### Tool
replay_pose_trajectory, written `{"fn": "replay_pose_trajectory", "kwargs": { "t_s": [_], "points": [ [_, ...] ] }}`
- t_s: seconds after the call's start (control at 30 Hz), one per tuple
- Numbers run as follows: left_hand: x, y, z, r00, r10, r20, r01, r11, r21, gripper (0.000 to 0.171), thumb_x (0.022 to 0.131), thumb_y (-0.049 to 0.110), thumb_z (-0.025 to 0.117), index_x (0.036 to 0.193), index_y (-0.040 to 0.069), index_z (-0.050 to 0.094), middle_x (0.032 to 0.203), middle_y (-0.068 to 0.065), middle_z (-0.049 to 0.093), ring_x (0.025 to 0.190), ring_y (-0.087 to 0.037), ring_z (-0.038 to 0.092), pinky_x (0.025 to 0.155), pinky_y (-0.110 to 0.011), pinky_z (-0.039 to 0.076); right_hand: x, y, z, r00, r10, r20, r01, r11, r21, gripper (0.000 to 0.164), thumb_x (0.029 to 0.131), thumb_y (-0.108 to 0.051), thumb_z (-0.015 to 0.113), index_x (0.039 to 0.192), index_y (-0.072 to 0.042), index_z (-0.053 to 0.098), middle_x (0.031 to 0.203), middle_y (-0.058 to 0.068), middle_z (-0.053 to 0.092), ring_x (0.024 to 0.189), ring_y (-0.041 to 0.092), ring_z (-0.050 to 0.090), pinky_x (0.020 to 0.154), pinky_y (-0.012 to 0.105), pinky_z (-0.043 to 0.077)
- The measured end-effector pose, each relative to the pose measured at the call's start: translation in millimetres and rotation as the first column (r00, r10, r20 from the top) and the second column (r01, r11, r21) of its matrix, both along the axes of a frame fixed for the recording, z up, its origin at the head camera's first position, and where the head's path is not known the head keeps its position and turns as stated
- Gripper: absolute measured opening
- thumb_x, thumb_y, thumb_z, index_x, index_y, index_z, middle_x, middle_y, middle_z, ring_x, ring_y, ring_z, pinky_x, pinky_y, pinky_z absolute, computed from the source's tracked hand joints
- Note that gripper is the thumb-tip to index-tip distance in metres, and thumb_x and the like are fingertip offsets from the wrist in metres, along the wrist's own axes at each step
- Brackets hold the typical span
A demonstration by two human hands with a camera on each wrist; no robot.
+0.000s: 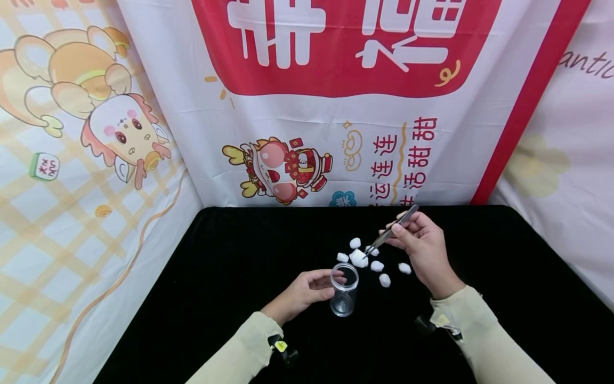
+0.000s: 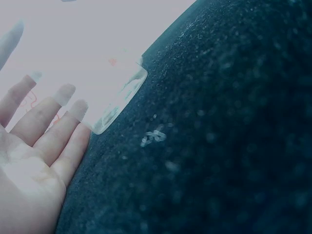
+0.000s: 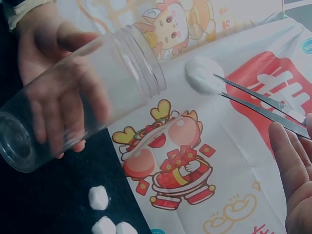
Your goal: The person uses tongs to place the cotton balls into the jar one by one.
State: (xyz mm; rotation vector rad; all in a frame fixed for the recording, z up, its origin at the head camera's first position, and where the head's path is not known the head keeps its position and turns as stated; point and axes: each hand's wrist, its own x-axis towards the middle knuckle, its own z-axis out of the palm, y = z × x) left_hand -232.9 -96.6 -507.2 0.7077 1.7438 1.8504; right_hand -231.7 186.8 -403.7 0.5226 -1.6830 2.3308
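Observation:
My left hand (image 1: 307, 290) holds a clear, open-topped jar (image 1: 343, 304), thumb on the near side and fingers behind. Those fingers show through the jar wall in the right wrist view. No cotton ball shows inside the jar (image 3: 73, 102). My right hand (image 1: 427, 250) pinches metal tweezers (image 1: 389, 233), whose tips grip a white cotton ball (image 1: 358, 259). This ball (image 3: 202, 74) hangs just past the jar's rim, above the mouth. In the left wrist view, glare washes out most of the jar (image 2: 119, 105) beyond the fingertips.
Several loose cotton balls lie on the black tabletop (image 1: 240, 256) beyond and right of the jar, including one (image 1: 385, 280) near it and one (image 1: 405, 268) below the right hand. Printed cloth (image 1: 288, 106) hangs behind the table and along both sides.

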Motion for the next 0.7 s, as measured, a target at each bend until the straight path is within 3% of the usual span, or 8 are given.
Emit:
{"fn": "replay_pose_trajectory", "kwargs": {
  "t_s": [0.43,0.7],
  "points": [
    [0.6,-0.3,0.1,1.000,0.000,0.004,0.000,1.000,-0.001,0.048,0.095,0.025,0.064,0.138,0.007,0.053,0.132,-0.008,0.059,0.124,-0.022,0.053,0.100,-0.039,0.044,3.2,-9.1,-4.8,1.000,0.019,0.015,-0.020,0.999,0.042,0.016,0.094,-0.002,0.062,0.107,0.000,0.053,0.096,0.017,0.067,0.087,0.026,0.070,0.076,0.040,0.056],
    [0.8,0.0,0.4,1.000,0.006,0.012,-0.006,1.000,-0.007,0.046,0.095,0.023,0.064,0.138,0.011,0.054,0.131,-0.008,0.059,0.124,-0.022,0.053,0.100,-0.040,0.045,4.8,-16.4,-8.1,0.999,0.010,0.041,-0.012,0.998,0.054,0.014,0.094,-0.001,0.063,0.104,0.001,0.054,0.092,0.011,0.069,0.086,0.026,0.071,0.075,0.038,0.057]
  ]
}}
